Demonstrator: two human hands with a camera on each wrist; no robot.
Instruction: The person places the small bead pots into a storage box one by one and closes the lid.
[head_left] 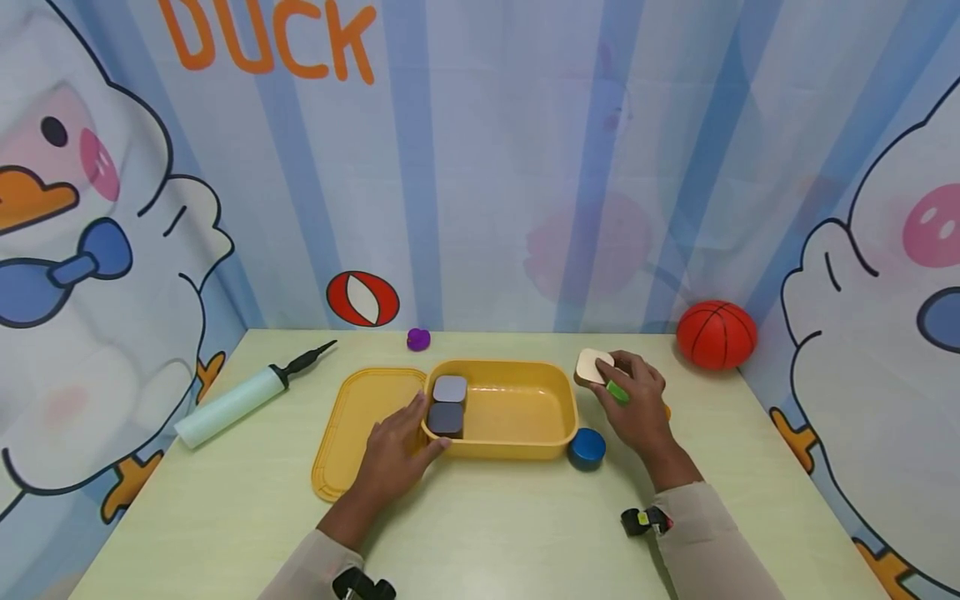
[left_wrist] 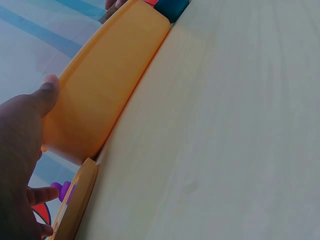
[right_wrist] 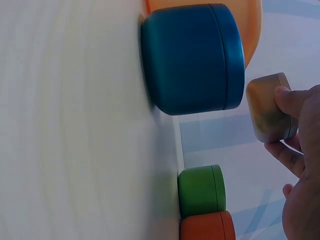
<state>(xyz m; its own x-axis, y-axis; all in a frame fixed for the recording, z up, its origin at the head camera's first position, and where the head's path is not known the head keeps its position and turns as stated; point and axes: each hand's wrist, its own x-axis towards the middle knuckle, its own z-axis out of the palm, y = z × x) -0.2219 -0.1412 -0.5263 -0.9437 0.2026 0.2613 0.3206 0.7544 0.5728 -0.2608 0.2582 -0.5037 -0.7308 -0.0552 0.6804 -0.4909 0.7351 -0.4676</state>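
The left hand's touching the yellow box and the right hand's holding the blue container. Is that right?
Not quite: the right hand holds the cream-topped container, as the head view shows. The left hand does touch the yellow box.

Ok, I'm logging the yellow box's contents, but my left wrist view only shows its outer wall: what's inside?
Observer: Two blocks, a lilac-topped block and a dark grey block, sit together at the end of the yellow box nearest the left hand.
Operator: Is anything being held?
Observer: Yes, the right hand pinches a cream-topped block between its fingers.
Operator: Any others hidden from me?
Observer: The right wrist view shows a green block beside an orange block.
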